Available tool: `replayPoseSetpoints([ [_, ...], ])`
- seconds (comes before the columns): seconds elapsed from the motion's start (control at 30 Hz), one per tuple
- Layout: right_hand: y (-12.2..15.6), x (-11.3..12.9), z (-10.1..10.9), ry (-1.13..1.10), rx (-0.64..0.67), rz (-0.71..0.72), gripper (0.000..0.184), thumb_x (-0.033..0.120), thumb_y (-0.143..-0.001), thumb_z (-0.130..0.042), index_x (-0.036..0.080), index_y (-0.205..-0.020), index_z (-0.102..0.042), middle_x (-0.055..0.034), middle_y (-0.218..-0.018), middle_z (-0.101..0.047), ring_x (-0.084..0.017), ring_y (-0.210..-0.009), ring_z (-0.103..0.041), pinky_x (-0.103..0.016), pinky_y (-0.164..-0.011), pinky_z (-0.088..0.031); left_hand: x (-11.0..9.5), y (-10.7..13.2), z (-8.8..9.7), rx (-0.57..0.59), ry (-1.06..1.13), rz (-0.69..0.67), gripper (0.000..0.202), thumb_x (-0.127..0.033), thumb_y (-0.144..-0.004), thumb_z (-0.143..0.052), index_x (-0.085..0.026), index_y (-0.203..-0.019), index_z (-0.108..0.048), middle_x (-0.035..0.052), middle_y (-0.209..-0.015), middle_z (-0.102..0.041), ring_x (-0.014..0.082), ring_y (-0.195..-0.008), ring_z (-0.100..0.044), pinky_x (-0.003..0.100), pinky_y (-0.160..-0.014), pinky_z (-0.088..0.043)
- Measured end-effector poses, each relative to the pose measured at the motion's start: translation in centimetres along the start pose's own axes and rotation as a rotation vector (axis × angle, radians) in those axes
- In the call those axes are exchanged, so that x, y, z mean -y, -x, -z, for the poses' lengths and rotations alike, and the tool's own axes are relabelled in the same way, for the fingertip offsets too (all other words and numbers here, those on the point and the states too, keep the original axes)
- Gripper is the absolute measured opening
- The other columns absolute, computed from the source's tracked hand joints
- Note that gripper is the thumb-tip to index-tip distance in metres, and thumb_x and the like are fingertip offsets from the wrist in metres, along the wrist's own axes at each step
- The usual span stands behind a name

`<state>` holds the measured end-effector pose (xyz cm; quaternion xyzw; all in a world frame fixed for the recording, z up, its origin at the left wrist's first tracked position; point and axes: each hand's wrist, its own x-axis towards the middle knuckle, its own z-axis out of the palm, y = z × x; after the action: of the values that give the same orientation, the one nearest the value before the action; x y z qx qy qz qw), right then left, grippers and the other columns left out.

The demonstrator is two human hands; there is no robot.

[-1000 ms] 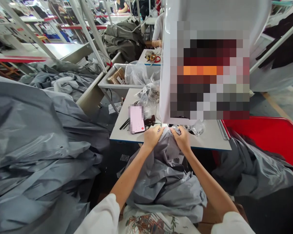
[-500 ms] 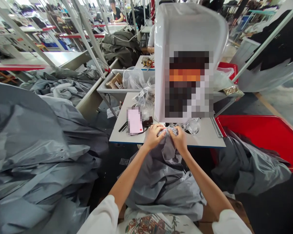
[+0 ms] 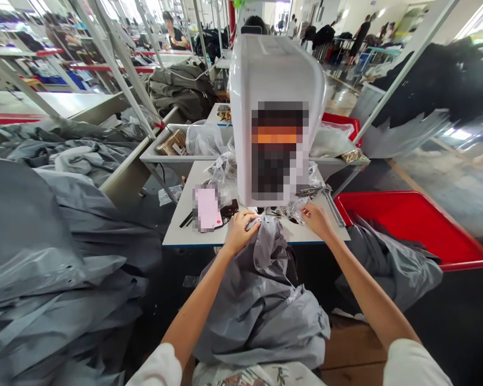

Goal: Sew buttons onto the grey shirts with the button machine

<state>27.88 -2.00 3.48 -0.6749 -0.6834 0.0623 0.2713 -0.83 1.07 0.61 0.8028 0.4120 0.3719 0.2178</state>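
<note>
Grey fabric (image 3: 261, 289) crosses the table edge (image 3: 193, 242); hands (image 3: 240, 231) (image 3: 317, 220) spread apart.

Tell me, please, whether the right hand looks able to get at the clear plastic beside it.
Probably yes: the right hand is apart from the grey cloth and right by the clear plastic, with nothing visible between.

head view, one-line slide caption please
At a table below a white machine, the left hand holds grey fabric while the right hand is beside clear plastic.
</note>
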Motion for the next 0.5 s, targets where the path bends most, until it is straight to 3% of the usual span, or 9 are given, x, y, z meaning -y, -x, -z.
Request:
replayPoseSetpoints([
  [0.07, -0.9, -0.3, -0.1, 0.128, 0.176, 0.072, 0.025, 0.013, -0.076, -0.05, 0.016, -0.09, -0.069, -0.0085, -0.089, -0.067, -0.019, -0.081, -0.06, -0.027, -0.073, -0.043, -0.1, 0.0, 0.1, 0.014, 0.003, 0.01, 0.016, -0.031, -0.088, -0.06, -0.022, -0.101, -0.064, 0.0049, -0.113, -0.06, 0.0199, -0.109, -0.052, 0.035, -0.098, -0.041],
  [0.13, -1.5, -0.2, -0.3, 0.246, 0.25, 0.064, 0.025, 0.011, -0.076, -0.05, 0.016, -0.088, -0.071, -0.0086, -0.087, -0.068, -0.019, -0.079, -0.059, -0.026, -0.07, -0.041, -0.1, 0.0, 0.1, 0.017, 0.002, 0.018, 0.017, -0.031, -0.088, -0.06, -0.023, -0.102, -0.064, 0.0052, -0.113, -0.06, 0.0202, -0.11, -0.052, 0.036, -0.099, -0.041],
  [0.3, -2.2, -0.3, -0.1, 0.301, 0.288, 0.045, 0.025, 0.011, -0.079, -0.047, 0.018, -0.072, -0.069, -0.0058, -0.072, -0.066, -0.017, -0.069, -0.057, -0.024, -0.063, -0.037, 0.1, 0.0, 0.0, 0.013, -0.003, 0.015, 0.019, -0.033, -0.088, -0.06, -0.023, -0.104, -0.064, 0.0049, -0.114, -0.06, 0.0194, -0.109, -0.052, 0.035, -0.099, -0.041],
  [0.5, -2.3, -0.5, 0.5, 0.228, 0.247, 0.106, 0.022, 0.014, -0.078, -0.052, 0.015, -0.07, -0.072, -0.0088, -0.081, -0.068, -0.018, -0.074, -0.058, -0.026, -0.069, -0.04, 0.0, 0.0, 0.0, 0.018, -0.019, 0.026, 0.021, -0.034, -0.089, -0.059, -0.023, -0.105, -0.065, 0.0042, -0.114, -0.06, 0.0185, -0.108, -0.052, 0.034, -0.098, -0.04],
])
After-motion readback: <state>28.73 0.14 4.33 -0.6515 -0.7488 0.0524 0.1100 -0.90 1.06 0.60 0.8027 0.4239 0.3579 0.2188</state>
